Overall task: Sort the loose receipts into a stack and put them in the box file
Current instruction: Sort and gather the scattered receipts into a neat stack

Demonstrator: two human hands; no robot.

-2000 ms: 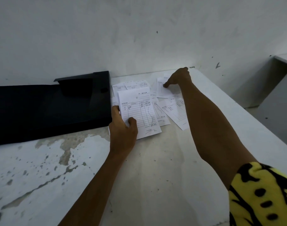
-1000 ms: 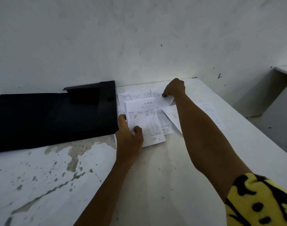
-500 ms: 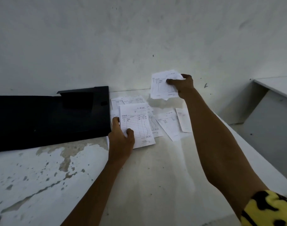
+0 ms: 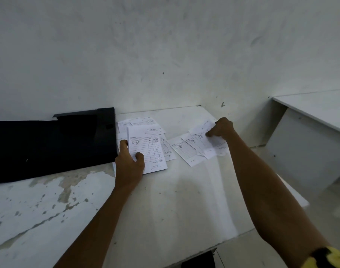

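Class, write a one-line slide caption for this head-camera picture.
Left hand grips a receipt stack beside the black box file; right hand pinches loose receipts on the white table.

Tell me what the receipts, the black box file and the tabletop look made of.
Receipts: thin matte white paper; printed lines, handwriting. Box file: stiff matte black board or plastic, unclear which; flat panels. Tabletop: probably white-coated board; coating flaked off at left, baring brownish patches.

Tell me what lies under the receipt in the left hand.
Other receipts poke out past its top and right edges, on the table. How many it covers cannot be seen.
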